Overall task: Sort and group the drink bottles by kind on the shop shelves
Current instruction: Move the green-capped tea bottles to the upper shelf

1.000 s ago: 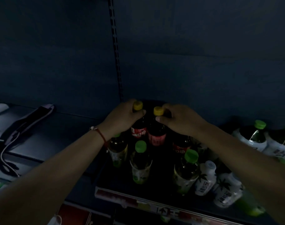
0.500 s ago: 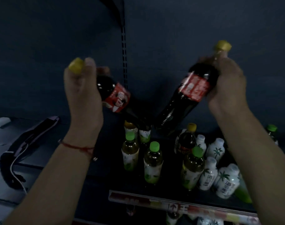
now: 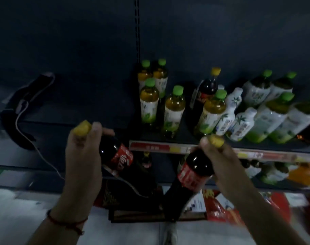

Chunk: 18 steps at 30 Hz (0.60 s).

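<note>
My left hand [image 3: 83,156] grips the neck of a dark cola bottle [image 3: 121,157] with a yellow cap and red label, tilted down to the right. My right hand [image 3: 219,160] grips a second cola bottle [image 3: 191,171] of the same kind, tilted down to the left. Both are held in front of and below the shelf edge [image 3: 150,147]. On the shelf stand several green-capped tea bottles [image 3: 173,110], one more yellow-capped cola bottle [image 3: 206,89] and white coconut-drink bottles [image 3: 230,112].
Larger green-capped bottles [image 3: 272,117] crowd the shelf's right end. A dark strap with a thin cable [image 3: 25,106] lies on the left shelf section. A lower shelf holds more bottles [image 3: 274,172]. Red packages [image 3: 221,207] and a dark box [image 3: 131,206] sit near the pale floor.
Both hands lifted the two cola bottles off the shelf, raised them high, and have now brought them down and toward me, below the shelf edge. The view has tilted downward.
</note>
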{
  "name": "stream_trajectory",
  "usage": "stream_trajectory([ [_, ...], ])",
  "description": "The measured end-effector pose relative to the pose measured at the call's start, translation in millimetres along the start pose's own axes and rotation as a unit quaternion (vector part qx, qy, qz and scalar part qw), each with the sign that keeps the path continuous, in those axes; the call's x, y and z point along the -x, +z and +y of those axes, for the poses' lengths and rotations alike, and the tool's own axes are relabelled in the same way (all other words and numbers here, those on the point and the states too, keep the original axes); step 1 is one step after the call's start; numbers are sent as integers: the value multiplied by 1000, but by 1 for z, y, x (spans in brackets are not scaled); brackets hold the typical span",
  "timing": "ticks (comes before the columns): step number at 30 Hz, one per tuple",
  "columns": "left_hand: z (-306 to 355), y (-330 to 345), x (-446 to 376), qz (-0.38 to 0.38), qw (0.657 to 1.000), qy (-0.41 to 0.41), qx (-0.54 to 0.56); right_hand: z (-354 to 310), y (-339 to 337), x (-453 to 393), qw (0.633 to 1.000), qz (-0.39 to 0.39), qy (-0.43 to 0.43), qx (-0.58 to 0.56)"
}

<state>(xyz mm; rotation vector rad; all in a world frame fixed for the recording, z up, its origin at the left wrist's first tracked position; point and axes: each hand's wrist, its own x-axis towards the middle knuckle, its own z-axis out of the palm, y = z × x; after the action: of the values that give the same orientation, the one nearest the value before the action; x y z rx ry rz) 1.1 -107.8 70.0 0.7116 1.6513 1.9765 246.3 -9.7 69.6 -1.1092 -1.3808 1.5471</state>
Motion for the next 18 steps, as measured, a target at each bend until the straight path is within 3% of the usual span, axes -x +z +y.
stream_trajectory([
  [11,-213,25,66,-51,985,-100,-128,203,-23,-22,989,0,65,134],
  [18,-352,69,43,-47,984,-72,-155,316,-22,-113,990,47,60,119],
])
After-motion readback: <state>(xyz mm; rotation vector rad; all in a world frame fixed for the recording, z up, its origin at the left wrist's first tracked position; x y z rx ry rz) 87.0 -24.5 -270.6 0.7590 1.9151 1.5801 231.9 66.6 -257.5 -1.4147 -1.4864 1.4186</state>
